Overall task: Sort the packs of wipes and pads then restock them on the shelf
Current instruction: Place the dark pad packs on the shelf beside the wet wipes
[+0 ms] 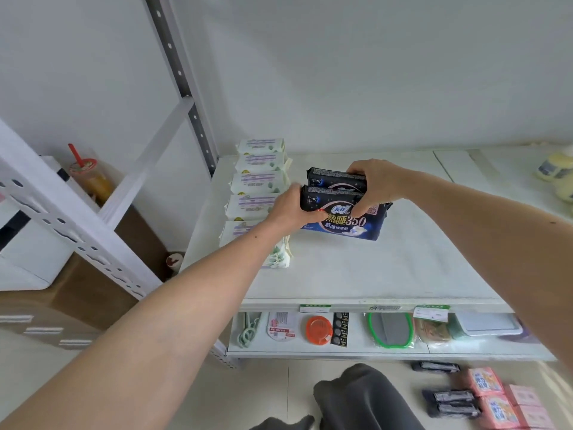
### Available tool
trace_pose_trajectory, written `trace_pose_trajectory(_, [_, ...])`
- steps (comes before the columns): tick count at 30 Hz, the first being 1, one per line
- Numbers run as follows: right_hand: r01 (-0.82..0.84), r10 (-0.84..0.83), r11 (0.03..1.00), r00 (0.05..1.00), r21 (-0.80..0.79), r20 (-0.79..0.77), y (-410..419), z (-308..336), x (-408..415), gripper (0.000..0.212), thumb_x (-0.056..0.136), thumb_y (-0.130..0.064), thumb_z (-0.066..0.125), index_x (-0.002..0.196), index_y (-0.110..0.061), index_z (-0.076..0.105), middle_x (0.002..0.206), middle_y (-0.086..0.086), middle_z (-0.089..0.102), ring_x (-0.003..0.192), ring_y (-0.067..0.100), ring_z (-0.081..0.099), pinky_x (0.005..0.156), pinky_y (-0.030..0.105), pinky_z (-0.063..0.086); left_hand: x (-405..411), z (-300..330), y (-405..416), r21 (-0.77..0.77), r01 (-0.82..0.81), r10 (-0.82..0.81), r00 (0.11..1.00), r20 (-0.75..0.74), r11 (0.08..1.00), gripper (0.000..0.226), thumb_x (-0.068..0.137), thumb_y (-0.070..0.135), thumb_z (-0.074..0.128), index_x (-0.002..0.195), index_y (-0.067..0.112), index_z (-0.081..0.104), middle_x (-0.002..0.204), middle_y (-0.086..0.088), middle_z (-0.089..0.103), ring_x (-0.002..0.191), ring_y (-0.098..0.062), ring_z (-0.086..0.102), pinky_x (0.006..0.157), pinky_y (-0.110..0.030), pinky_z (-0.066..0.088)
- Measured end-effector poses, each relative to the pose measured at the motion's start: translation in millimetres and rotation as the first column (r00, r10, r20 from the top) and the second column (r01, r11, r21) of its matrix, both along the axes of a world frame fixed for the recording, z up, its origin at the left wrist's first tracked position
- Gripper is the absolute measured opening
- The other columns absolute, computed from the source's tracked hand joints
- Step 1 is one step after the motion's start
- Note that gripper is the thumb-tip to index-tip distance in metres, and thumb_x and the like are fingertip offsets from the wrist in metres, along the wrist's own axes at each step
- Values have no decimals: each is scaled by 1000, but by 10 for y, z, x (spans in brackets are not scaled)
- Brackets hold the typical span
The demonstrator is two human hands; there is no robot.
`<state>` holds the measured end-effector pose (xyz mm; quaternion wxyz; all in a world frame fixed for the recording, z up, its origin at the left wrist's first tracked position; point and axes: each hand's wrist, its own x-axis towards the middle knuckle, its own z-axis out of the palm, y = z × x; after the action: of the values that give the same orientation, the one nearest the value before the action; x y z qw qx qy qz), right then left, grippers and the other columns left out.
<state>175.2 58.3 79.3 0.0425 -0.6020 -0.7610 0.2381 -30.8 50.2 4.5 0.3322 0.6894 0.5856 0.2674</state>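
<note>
Both grips are clamped on two dark pad packs (335,189) stood on edge: the left hand (290,209) at their left end, the right hand (376,184) over the top. A third dark pack (356,223) lies flat beneath on the shelf (387,268). Just left runs a row of white wipes (259,184). On the floor (279,383), near right, lie pink packs (502,398) and more dark packs (451,401).

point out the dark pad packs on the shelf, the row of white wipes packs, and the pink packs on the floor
dark pad packs (356,220), head view, printed front of the nearest pack
white wipes packs (259,183), head view, middle pack of the row
pink packs (499,409), head view, front pack's face
</note>
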Motion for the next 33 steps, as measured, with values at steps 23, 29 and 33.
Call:
trace_pose_trajectory(23, [-55,37,984,993,169,108,1216,-558,-199,73,51,-28,89,115,-22,56,101,-3,61,91,21,59,74,34,54,-204,5,1478,148,321,-196,820,-538,935,75,69,32,82,133,21,44,130,-2,52,118,-23,46,96,-46,42])
trace_pose_trajectory(29, [-88,83,990,995,113,50,1338,-720,-180,70,54,-29,89,116,-23,56,103,-4,64,91,18,63,71,33,57,-218,-46,1560,71,356,-268,808,-524,932,85,70,32,83,141,25,38,135,-4,49,123,-23,46,101,-40,39])
trace_pose_trajectory(33, [-131,127,991,986,32,105,1323,-758,-181,80,47,-42,90,117,-31,51,104,-11,62,95,15,61,75,33,55,-225,-101,1578,32,398,-300,740,-602,917,77,61,48,83,127,29,49,116,0,52,109,-20,50,91,-40,45])
